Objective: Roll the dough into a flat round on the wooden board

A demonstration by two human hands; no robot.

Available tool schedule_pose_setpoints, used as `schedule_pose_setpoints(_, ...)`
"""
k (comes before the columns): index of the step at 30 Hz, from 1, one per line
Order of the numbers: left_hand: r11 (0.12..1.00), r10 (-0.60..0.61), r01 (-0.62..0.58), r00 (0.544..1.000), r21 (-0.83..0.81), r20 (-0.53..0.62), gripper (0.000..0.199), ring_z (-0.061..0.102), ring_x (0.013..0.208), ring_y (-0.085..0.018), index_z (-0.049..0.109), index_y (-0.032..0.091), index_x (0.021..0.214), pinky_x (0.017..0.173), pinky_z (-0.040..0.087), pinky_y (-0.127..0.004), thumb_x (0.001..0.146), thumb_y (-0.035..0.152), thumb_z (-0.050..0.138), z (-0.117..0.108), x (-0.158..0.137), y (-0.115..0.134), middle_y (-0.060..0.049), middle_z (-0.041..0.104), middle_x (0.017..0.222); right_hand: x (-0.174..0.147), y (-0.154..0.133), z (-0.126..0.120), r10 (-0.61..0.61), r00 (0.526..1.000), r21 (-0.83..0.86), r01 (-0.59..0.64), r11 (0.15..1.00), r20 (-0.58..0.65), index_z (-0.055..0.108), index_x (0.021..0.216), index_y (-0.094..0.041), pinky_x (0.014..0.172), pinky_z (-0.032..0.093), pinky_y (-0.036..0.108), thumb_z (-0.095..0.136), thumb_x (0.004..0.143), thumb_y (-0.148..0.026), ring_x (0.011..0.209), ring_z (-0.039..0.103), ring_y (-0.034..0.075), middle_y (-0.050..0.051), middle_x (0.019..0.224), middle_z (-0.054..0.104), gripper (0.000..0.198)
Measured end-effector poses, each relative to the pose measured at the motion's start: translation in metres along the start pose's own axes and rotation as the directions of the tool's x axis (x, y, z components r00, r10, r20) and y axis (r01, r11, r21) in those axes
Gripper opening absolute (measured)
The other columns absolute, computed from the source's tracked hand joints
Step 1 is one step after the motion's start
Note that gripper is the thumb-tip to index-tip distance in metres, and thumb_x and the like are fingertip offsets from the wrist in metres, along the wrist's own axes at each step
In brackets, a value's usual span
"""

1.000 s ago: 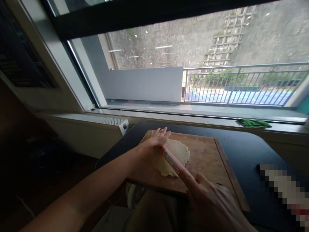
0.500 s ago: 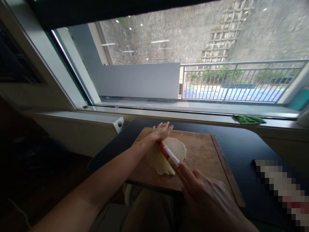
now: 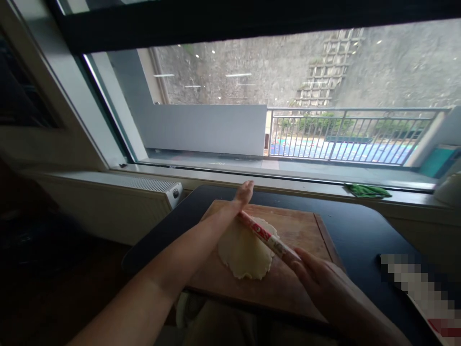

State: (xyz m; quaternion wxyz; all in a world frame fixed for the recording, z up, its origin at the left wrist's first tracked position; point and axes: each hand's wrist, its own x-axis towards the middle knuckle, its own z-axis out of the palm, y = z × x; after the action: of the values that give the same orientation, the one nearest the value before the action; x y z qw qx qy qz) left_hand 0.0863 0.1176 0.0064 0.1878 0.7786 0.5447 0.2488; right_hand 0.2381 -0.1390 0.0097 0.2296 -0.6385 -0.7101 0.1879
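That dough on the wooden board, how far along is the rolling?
The dough already lies as a thin, flat sheet with ragged edges on the wooden board, so much flattening looks done. In hand: a slim red and white rolling pin lies across its far side, with the left hand flat on one end and the right hand on the other. The uneven outline suggests some rolling is probably left.

This looks like a room in a home used as a small kitchen corner: a wooden board [image 3: 302, 230] with flat dough [image 3: 245, 252] lies on a dark table [image 3: 360, 226] beside a big window [image 3: 252, 105], with a white radiator [image 3: 144, 185] under the sill
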Motion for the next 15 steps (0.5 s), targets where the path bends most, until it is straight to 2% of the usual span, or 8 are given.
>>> schedule_pose_setpoints(3,0.997,-0.070,0.068,0.996,-0.030,-0.052,0.049,0.056,0.101,-0.019,0.055,0.012,0.115,0.080,0.044,-0.029,0.090,0.030,0.016,-0.020,-0.015,-0.025,-0.008,0.063,0.111,-0.001,0.018,-0.005,0.024,1.000,0.105,-0.025,0.994,0.009,0.055,0.117,-0.028,0.072,0.048,0.026,0.031,0.093,-0.043,0.089,0.064,0.019,0.002,0.099,0.068,0.037)
schedule_pose_setpoints(5,0.995,-0.098,0.097,0.995,-0.026,-0.026,0.039,0.060,0.086,-0.019,0.063,0.014,0.099,0.069,0.045,-0.026,0.085,0.033,0.032,-0.032,-0.034,-0.040,-0.005,0.067,0.093,-0.004,0.032,-0.008,0.060,0.998,0.112,-0.060,0.992,0.004,0.053,0.121,-0.030,0.072,0.049,0.025,0.032,0.092,-0.046,0.088,0.065,0.018,0.000,0.100,0.068,0.038)
schedule_pose_setpoints(7,0.996,-0.094,0.094,0.994,-0.004,0.063,0.028,0.061,0.074,-0.018,0.067,0.018,0.083,0.060,0.043,-0.024,0.076,0.037,0.047,-0.039,-0.052,-0.046,-0.002,0.068,0.077,-0.006,0.044,-0.010,0.060,0.998,0.094,-0.057,0.994,-0.028,0.053,0.122,-0.031,0.074,0.049,0.024,0.035,0.091,-0.047,0.091,0.064,0.019,0.000,0.104,0.068,0.039)
schedule_pose_setpoints(11,0.993,-0.043,0.001,0.934,0.120,0.354,0.030,0.060,0.065,-0.020,0.064,0.020,0.060,0.051,0.037,-0.024,0.063,0.049,0.059,-0.041,-0.063,-0.030,-0.001,0.063,0.061,-0.010,0.051,-0.018,0.006,0.994,0.079,0.003,0.997,-0.113,0.059,0.118,-0.030,0.073,0.051,0.024,0.038,0.089,-0.047,0.096,0.064,0.021,0.001,0.108,0.067,0.040)
schedule_pose_setpoints(15,0.971,-0.067,-0.033,0.914,0.237,0.401,0.031,0.057,0.061,-0.021,0.057,0.019,0.050,0.048,0.033,-0.025,0.055,0.049,0.065,-0.037,-0.055,-0.012,-0.002,0.056,0.052,-0.023,0.038,-0.030,0.001,0.990,0.062,0.008,0.998,-0.141,0.062,0.114,-0.029,0.072,0.052,0.023,0.036,0.089,-0.046,0.092,0.065,0.021,0.001,0.103,0.069,0.039)
